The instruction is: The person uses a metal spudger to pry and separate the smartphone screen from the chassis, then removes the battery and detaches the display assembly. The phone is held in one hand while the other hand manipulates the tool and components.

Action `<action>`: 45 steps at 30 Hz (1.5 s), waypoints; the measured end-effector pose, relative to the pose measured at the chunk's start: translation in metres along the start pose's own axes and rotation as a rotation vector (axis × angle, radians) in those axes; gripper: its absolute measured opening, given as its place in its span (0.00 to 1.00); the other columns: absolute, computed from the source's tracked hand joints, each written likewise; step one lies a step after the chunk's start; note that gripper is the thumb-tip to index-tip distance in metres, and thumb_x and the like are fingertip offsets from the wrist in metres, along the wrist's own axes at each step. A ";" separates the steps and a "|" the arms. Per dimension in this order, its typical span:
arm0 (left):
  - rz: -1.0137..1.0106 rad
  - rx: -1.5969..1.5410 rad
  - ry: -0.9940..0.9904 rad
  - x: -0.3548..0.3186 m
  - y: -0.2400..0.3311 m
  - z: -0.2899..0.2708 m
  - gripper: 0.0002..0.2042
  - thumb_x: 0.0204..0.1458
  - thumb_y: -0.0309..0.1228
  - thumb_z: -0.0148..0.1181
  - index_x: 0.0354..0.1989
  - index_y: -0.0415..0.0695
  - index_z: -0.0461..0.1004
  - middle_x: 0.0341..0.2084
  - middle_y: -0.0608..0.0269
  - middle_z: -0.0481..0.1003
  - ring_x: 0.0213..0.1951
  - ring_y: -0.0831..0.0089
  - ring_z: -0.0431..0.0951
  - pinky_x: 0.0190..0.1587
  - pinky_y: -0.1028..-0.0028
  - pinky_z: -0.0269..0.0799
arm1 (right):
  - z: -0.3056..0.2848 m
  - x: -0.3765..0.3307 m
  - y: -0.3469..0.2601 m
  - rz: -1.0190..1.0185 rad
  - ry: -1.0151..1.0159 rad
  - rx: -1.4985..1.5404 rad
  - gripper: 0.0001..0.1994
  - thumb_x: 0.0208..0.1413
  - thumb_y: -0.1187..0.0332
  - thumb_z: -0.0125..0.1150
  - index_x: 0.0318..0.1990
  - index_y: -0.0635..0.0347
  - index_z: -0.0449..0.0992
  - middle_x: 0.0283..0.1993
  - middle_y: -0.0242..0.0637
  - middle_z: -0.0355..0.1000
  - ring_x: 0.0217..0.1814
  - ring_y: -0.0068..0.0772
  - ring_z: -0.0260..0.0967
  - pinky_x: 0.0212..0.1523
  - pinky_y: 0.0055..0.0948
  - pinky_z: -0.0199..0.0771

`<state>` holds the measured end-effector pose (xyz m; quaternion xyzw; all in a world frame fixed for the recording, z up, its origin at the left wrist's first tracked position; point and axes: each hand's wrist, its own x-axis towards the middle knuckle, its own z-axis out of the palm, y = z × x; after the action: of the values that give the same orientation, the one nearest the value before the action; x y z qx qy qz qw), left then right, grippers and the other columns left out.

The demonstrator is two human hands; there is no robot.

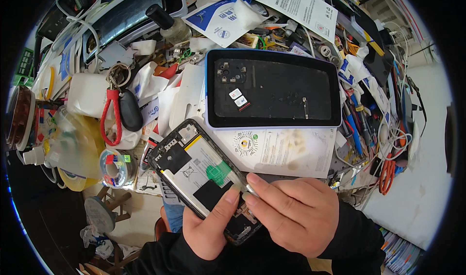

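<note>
My left hand (208,233) is closed round the lower end of an opened smartphone (177,166), its thumb lying over the inside. The phone is tilted and its back is off, baring a silver battery (198,159) with a green sticker and black patches. My right hand (301,214) pinches a small silver metal piece (250,188) at the phone's right edge; most of it is hidden by the fingers. Beyond the hands, a shallow blue-edged box (272,122) holds a dark phone back cover (281,81), a card tray with SIM cards (238,99), small screws and a thin metal bracket (305,108).
A printed white sheet (296,153) lies under the box. Left are a tape roll (115,168), a red-strapped key fob (130,110) and a yellowish liquid bottle (77,144). A dark-capped glass bottle (172,27) stands behind. Pens, tools and cables (388,175) crowd the right.
</note>
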<state>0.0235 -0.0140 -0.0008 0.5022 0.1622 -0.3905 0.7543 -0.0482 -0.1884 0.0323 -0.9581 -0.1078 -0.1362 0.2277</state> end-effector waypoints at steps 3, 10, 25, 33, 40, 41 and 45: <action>0.014 0.006 -0.018 0.001 0.000 -0.001 0.16 0.66 0.26 0.58 0.60 0.36 0.71 0.47 0.56 0.80 0.45 0.67 0.82 0.48 0.68 0.79 | -0.003 0.000 -0.003 -0.018 -0.038 -0.052 0.15 0.54 0.72 0.68 0.49 0.66 0.82 0.55 0.53 0.81 0.41 0.34 0.80 0.32 0.27 0.75; 0.016 -0.018 -0.020 0.000 -0.001 -0.001 0.16 0.65 0.25 0.59 0.60 0.36 0.72 0.48 0.56 0.80 0.45 0.67 0.82 0.48 0.68 0.79 | 0.004 0.000 0.000 -0.020 0.016 -0.029 0.17 0.53 0.72 0.65 0.51 0.68 0.82 0.57 0.53 0.80 0.45 0.35 0.79 0.36 0.27 0.77; 0.015 0.001 -0.017 0.001 -0.001 -0.001 0.17 0.66 0.26 0.59 0.62 0.35 0.71 0.49 0.55 0.80 0.46 0.66 0.83 0.50 0.68 0.79 | 0.003 -0.003 0.007 -0.048 -0.027 -0.012 0.18 0.56 0.70 0.62 0.53 0.69 0.81 0.58 0.54 0.79 0.49 0.36 0.78 0.41 0.27 0.78; -0.016 0.022 -0.066 0.001 0.002 -0.003 0.18 0.66 0.26 0.58 0.63 0.34 0.69 0.49 0.53 0.80 0.48 0.65 0.82 0.51 0.66 0.79 | 0.001 0.003 0.007 -0.035 -0.048 -0.027 0.18 0.54 0.70 0.64 0.52 0.68 0.82 0.58 0.54 0.79 0.48 0.34 0.78 0.38 0.25 0.76; -0.019 -0.014 -0.065 0.001 0.002 -0.002 0.17 0.66 0.26 0.58 0.62 0.34 0.70 0.50 0.54 0.80 0.49 0.65 0.82 0.52 0.67 0.79 | 0.000 0.005 0.005 -0.010 -0.037 -0.021 0.17 0.55 0.70 0.64 0.51 0.68 0.82 0.57 0.52 0.80 0.48 0.33 0.78 0.38 0.25 0.75; -0.016 -0.029 -0.068 0.001 0.003 -0.002 0.16 0.66 0.24 0.58 0.61 0.34 0.72 0.50 0.55 0.80 0.49 0.68 0.82 0.52 0.69 0.78 | 0.000 0.005 0.004 -0.015 -0.024 -0.020 0.17 0.55 0.70 0.64 0.51 0.68 0.82 0.56 0.52 0.80 0.48 0.33 0.78 0.38 0.25 0.75; -0.032 -0.094 -0.053 0.000 0.003 -0.002 0.15 0.65 0.21 0.60 0.59 0.32 0.75 0.50 0.57 0.81 0.49 0.72 0.81 0.53 0.74 0.77 | 0.003 0.006 0.001 0.000 -0.024 -0.054 0.18 0.54 0.71 0.64 0.51 0.68 0.82 0.55 0.51 0.80 0.48 0.32 0.78 0.37 0.25 0.75</action>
<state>0.0257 -0.0114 0.0004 0.4531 0.1681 -0.4077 0.7747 -0.0419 -0.1867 0.0308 -0.9654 -0.1071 -0.1275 0.2006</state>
